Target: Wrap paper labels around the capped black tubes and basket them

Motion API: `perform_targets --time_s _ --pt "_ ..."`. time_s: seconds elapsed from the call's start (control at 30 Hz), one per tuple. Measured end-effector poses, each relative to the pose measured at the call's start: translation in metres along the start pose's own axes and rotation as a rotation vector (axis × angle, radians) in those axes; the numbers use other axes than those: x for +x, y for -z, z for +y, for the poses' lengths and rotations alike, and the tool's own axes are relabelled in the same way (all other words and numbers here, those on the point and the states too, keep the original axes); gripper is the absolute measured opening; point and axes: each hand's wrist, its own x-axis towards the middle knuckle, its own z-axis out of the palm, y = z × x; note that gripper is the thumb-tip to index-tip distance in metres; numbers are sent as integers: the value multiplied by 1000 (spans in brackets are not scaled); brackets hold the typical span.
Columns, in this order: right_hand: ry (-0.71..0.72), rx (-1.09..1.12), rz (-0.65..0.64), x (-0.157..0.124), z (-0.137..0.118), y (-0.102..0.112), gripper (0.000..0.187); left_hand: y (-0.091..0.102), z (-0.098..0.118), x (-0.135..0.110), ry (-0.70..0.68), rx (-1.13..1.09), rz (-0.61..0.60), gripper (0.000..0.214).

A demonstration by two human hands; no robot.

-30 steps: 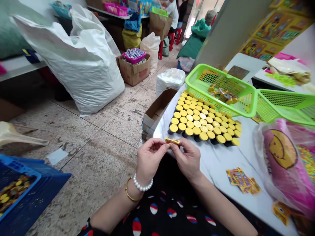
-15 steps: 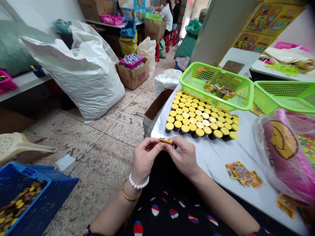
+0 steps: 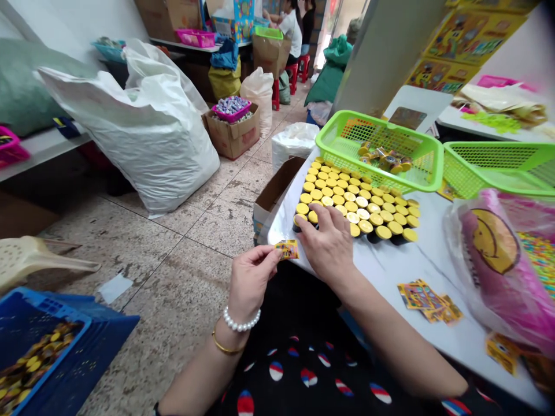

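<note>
Green baskets: one basket point(image 3: 347, 156) along the counter's point(image 3: 381, 271) far edge, some items inside; a second basket point(image 3: 466, 170) beyond its right end.
Jars point(image 3: 375, 218): yellow-lidded, in close rows from the left edge inward, in front of the first basket; the right hand hides some in the near row.
Pink bag point(image 3: 494, 283): toward the right end.
Loose cards point(image 3: 420, 297): overlapping, near the near edge, left of the bag.
Box point(image 3: 266, 199): open, just beside the left edge.
Left hand point(image 3: 251, 277): grip pinched on a card point(image 3: 288, 249) at the near left corner.
Right hand point(image 3: 327, 245): thumb and fingers spread over the near-row jars; whether its grip clamps one, cannot tell.
</note>
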Motion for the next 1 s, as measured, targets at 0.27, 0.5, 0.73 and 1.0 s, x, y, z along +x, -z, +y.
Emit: perform_targets --time_s 0.27,0.5,0.73,1.0 --pt "134 -65 -9 -1 -1 -9 15 -3 1 2 59 -152 75 35" --pt "-1 272 45 -7 -6 7 24 -7 -5 -3 -179 99 192 26" --pt "-511 1074 -268 -62 22 62 30 -13 0 -14 -122 124 31 22" --pt "-668 1141 -377 -74 51 72 16 -54 -9 -19 108 128 -323 20"
